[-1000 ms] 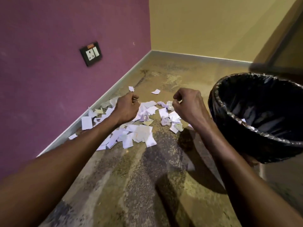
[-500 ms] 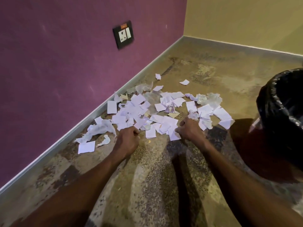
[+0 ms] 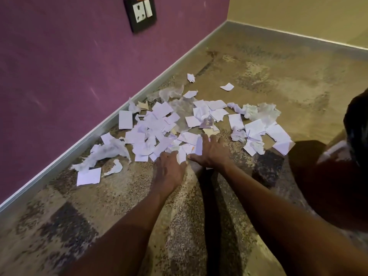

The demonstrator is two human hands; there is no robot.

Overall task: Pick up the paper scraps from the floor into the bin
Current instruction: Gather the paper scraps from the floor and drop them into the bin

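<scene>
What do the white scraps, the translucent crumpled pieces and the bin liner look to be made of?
White scraps: matte paper, with flat, sharp edges. Translucent crumpled pieces: probably thin plastic film or tissue; floor shows through. Bin liner: likely black plastic, though mostly out of view.

Two hands are reaching into the pile: the left hand (image 3: pixel 171 170) and the right hand (image 3: pixel 211 153), both lying flat with fingers spread on the scraps (image 3: pixel 159 136). The scraps are lying too many and too overlapped to count exactly; several dozen white pieces are showing. Two scraps are sitting apart at the far edge, one crumpled (image 3: pixel 190 77) and one flat (image 3: pixel 227 87). One square piece (image 3: pixel 89 176) is lying alone nearest the camera. One bin (image 3: pixel 356 126) is showing at the right edge, partly cut off. One socket (image 3: pixel 140 13) is sitting on the purple wall.
</scene>
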